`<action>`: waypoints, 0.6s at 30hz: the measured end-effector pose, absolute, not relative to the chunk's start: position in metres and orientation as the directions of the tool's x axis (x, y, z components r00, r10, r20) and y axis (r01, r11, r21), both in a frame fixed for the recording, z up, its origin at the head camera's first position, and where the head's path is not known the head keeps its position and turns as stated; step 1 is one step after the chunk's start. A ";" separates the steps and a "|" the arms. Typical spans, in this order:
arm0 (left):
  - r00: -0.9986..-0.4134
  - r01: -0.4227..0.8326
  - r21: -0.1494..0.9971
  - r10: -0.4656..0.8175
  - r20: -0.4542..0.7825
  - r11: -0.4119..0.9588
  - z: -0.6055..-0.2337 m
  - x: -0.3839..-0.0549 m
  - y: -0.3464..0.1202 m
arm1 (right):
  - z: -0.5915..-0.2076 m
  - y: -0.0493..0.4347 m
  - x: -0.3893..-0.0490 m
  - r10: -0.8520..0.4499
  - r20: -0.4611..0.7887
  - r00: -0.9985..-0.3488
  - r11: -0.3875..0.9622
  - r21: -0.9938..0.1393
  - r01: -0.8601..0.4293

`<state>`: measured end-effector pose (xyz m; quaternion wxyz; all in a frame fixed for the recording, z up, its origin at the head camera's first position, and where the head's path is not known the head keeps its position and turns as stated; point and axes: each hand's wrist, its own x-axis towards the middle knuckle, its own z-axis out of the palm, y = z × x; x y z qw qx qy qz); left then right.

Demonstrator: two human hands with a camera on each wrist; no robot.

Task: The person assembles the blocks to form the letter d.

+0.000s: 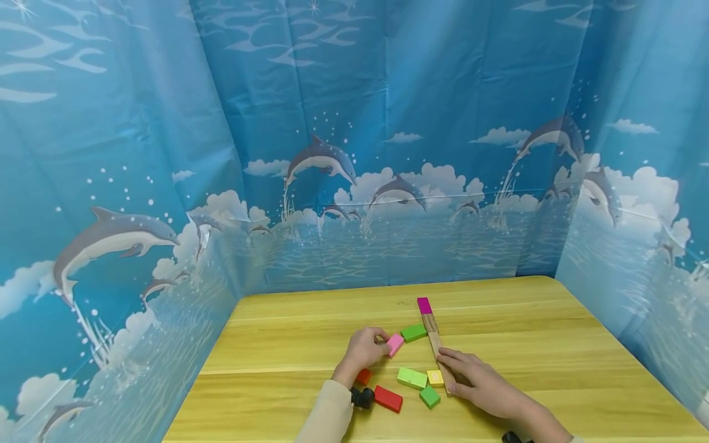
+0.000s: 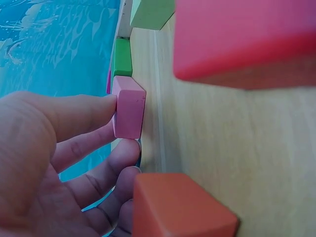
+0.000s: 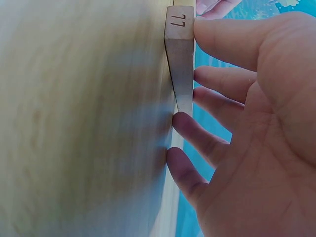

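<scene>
My left hand [image 1: 367, 347] pinches a pink block [image 1: 395, 345] between thumb and fingers at the table's middle. Right at its far end in the left wrist view lies a green block [image 2: 123, 57]. My right hand [image 1: 479, 381] rests along the near part of a line of plain wooden blocks [image 1: 435, 344], its fingers extended and the thumb at the near end. That near wooden block [image 3: 179, 47] bears the mark "77" on its end. A magenta block [image 1: 424, 306] tops the line at the far end.
Between the hands lie a light green block [image 1: 412, 378], a yellow block [image 1: 435, 378] and a small green block [image 1: 429, 397]. A red block [image 1: 388, 399] and an orange-red block [image 1: 364, 376] are by the left wrist. A dolphin-print curtain [image 1: 354, 246] surrounds the wooden table [image 1: 266, 344].
</scene>
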<state>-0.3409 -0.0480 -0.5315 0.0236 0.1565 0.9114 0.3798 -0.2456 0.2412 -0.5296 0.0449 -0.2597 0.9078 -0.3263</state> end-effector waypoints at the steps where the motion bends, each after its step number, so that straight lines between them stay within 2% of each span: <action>1: -0.950 0.266 0.701 0.302 0.076 0.662 -0.532 -0.341 -0.048 | -0.530 0.241 -0.246 -0.501 0.088 -0.861 0.653 -0.614 -0.443; 18: -0.947 0.267 0.719 0.314 0.072 0.641 -0.532 -0.338 -0.049 | -0.529 0.241 -0.246 -0.504 0.083 -0.860 0.655 -0.612 -0.443</action>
